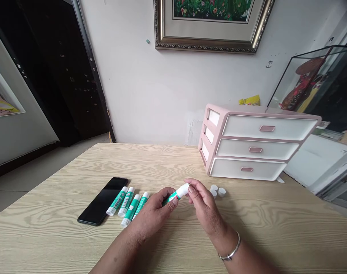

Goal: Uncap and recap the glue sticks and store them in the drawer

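Green/white tube (pixel 176 195) gripped in L hand (pixel 155 211), R hand (pixel 204 207) pinching its white end (pixel 183 189), room to far tbl edge (pixel 150 145).

The glue sticks (pixel 131 209) look smooth plastic, the tabletop (pixel 276 217) matt wood.

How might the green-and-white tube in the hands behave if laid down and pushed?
The tube would probably roll, since its body looks round. It is likely stiff, looking straight between the left hand and right hand. Its smooth surface might also slide on the flat tabletop.
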### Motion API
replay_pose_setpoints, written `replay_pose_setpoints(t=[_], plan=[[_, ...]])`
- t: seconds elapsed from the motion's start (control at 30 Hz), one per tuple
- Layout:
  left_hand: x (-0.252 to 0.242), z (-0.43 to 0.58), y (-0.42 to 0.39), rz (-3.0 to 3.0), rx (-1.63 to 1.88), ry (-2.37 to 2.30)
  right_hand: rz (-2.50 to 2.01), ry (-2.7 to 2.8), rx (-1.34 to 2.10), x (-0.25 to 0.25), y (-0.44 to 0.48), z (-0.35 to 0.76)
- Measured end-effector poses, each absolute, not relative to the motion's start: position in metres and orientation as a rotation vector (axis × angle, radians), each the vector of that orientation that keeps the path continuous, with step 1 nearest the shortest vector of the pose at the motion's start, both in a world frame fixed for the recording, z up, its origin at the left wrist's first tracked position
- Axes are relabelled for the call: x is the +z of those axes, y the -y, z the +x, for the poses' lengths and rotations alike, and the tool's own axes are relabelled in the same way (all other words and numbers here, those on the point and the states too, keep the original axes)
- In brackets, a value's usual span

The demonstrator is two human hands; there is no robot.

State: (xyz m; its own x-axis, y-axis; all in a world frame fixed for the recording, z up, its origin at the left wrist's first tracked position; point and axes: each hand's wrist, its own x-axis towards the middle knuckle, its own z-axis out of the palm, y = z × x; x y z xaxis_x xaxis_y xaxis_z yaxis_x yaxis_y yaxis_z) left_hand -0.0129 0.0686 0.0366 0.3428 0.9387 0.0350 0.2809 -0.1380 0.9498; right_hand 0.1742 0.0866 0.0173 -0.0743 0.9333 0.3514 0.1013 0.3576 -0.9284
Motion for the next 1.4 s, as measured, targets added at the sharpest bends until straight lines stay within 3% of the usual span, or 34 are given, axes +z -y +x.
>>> replay_pose_setpoints(t=[1.03, 1.4], plan=[[0.026, -0.014, -0.072, 1.499, 0.802, -0.952, -0.863, 1.752, 0.791, 0.015, -0.080, 0.170], [0.021, -0.014, -0.077, 1.276, 1.001, -0.920, -0.867, 1.580, 0.787, 0.015, -0.081, 0.177]])
